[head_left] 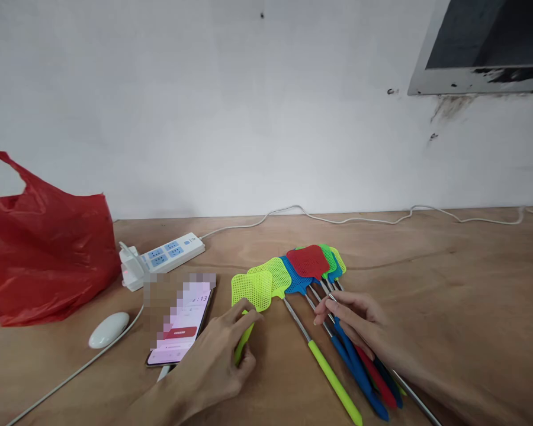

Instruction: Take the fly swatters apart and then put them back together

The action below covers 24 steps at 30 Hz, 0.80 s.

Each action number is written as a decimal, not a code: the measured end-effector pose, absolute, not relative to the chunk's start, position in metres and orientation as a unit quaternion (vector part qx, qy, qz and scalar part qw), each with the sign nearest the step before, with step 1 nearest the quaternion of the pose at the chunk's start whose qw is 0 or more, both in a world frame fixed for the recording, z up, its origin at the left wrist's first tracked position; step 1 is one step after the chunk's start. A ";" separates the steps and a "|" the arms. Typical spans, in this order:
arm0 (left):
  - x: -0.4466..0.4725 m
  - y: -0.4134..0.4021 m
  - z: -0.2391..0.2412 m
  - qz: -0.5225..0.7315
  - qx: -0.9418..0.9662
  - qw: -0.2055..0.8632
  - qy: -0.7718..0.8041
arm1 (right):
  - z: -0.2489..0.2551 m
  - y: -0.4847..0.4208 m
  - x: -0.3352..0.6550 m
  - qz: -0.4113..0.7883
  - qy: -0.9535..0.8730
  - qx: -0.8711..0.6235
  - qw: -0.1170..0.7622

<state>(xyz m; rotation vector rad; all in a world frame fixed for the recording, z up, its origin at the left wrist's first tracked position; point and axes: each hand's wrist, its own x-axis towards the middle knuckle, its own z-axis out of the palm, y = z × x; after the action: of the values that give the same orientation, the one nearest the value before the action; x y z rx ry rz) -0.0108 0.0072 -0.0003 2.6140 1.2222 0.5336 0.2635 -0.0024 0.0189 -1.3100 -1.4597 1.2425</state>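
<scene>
Several plastic fly swatters [308, 269] lie fanned out on the wooden table [448, 284], with yellow-green, blue and red mesh heads and metal rods ending in coloured grips. My left hand [217, 367] is closed round the yellow-green grip of the leftmost fly swatter [251, 290], whose head lies flat by the others. My right hand [355, 319] rests over the metal rods of the pile, its fingers curled and touching them; I cannot make out whether it grips one.
A smartphone [182, 325] with a lit screen lies left of my left hand. Behind it sit a white power strip [162, 257] with a cable along the wall, a white oval mouse [109, 329] and a red plastic bag [44, 260] at far left.
</scene>
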 end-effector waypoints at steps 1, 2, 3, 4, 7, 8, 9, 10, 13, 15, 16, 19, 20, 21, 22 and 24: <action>-0.011 0.007 0.000 0.185 0.883 0.082 0.423 | 0.019 -0.002 0.264 0.491 -0.577 -0.519 0.396; -0.012 0.007 0.000 0.183 0.877 0.054 0.440 | 0.018 -0.002 0.264 0.493 -0.577 -0.519 0.394; -0.012 0.008 -0.001 0.173 0.868 0.022 0.464 | 0.017 -0.002 0.265 0.496 -0.576 -0.518 0.392; -0.013 0.009 -0.001 0.155 0.858 -0.011 0.490 | 0.016 -0.002 0.265 0.501 -0.574 -0.517 0.390; -0.015 0.013 -0.002 0.081 0.828 -0.083 0.549 | 0.014 -0.001 0.265 0.505 -0.572 -0.512 0.394; -0.016 0.014 -0.002 0.066 0.823 -0.098 0.555 | 0.014 -0.002 0.265 0.505 -0.573 -0.512 0.394; -0.016 0.015 -0.002 0.062 0.821 -0.112 0.557 | 0.014 -0.002 0.264 0.503 -0.575 -0.512 0.392; -0.016 0.016 -0.002 0.066 0.820 -0.128 0.554 | 0.015 -0.002 0.264 0.499 -0.579 -0.514 0.390; -0.017 0.019 -0.003 0.103 0.823 -0.166 0.534 | 0.018 -0.003 0.263 0.493 -0.584 -0.520 0.382; -0.019 0.020 -0.006 0.125 0.826 -0.168 0.523 | 0.018 -0.003 0.263 0.491 -0.583 -0.522 0.383; -0.019 0.021 -0.008 0.137 0.828 -0.164 0.518 | 0.018 -0.003 0.263 0.490 -0.582 -0.522 0.384; -0.022 0.023 -0.015 0.163 0.836 -0.141 0.505 | 0.017 -0.003 0.264 0.491 -0.579 -0.523 0.387; -0.023 0.024 -0.017 0.166 0.837 -0.132 0.504 | 0.017 -0.003 0.264 0.492 -0.577 -0.526 0.386; -0.024 0.024 -0.018 0.168 0.837 -0.125 0.506 | 0.018 -0.003 0.263 0.494 -0.575 -0.528 0.383; -0.024 0.024 -0.019 0.167 0.835 -0.121 0.509 | 0.018 -0.003 0.263 0.495 -0.574 -0.529 0.382; -0.024 0.025 -0.019 0.162 0.834 -0.117 0.514 | 0.018 -0.004 0.263 0.496 -0.575 -0.527 0.381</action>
<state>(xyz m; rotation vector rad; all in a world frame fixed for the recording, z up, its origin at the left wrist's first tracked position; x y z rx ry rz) -0.0238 0.0246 -0.0189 2.8371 1.7462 0.5525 0.2633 -0.0037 0.0184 -1.3458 -1.4689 1.2654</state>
